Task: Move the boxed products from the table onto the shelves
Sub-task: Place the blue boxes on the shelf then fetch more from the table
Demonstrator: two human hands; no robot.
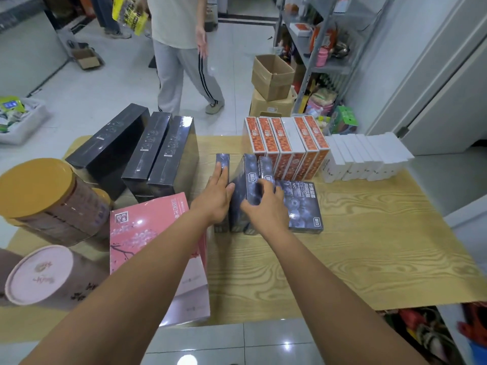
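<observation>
Tabletop (pixel 369 246) in wood grain carries your stock: black boxes (pixel 147 151) far left, orange boxes (pixel 287 146) far right, blue boxes (pixel 247 177) standing on edge in the middle. Your right hand (pixel 266 209) curls its grip over the tops of two; your left hand (pixel 216 193) rests straight-fingered, grip open and holding nothing, on the leftmost one.

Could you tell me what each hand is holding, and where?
The right hand grips the upright blueberry boxes by their top edges; the left hand lies flat atop the leftmost blueberry box.
</observation>
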